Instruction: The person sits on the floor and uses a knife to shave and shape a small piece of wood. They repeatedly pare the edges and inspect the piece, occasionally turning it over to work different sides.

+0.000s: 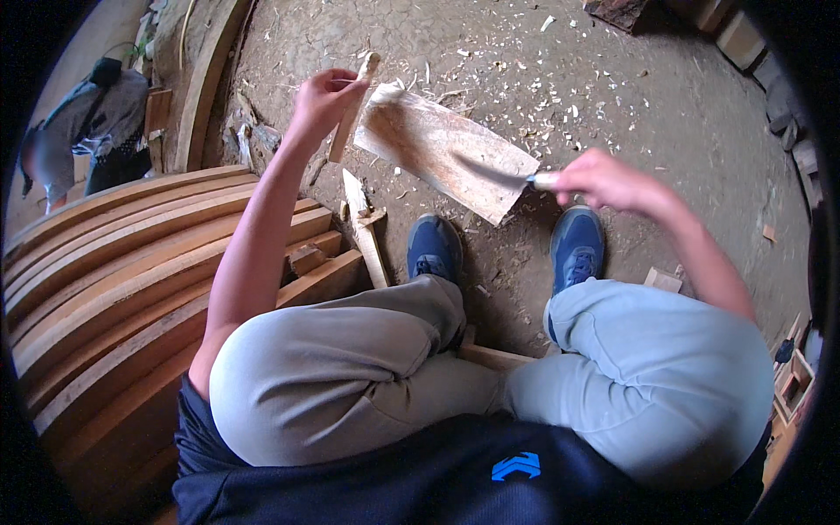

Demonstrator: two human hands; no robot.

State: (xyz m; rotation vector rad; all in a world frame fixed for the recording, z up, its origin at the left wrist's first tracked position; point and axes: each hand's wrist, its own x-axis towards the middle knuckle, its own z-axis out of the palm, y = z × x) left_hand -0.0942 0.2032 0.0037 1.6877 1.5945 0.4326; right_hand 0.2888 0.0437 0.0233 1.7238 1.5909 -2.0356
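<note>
Between the fingers of my left hand [328,103] is a narrow wooden stick [343,138], held upright-ish beside the far left end of a flat wooden board [411,140]. That board lies on the ground beyond my feet. My right hand [604,181] is closed around the pale handle of a knife [492,174]. Its blade points left over the board's near right part and is smeared by motion. Stick and blade are well apart. A split, pointed piece of wood [367,236] lies on the ground below my left hand.
Stacked planks [166,254] stand close by my left arm. Pale wood shavings [551,114] litter the dirt floor. My blue shoes [435,245] flank the board's near side. Another person [109,122] bends over at the far left. Wooden blocks [739,39] line the far right edge.
</note>
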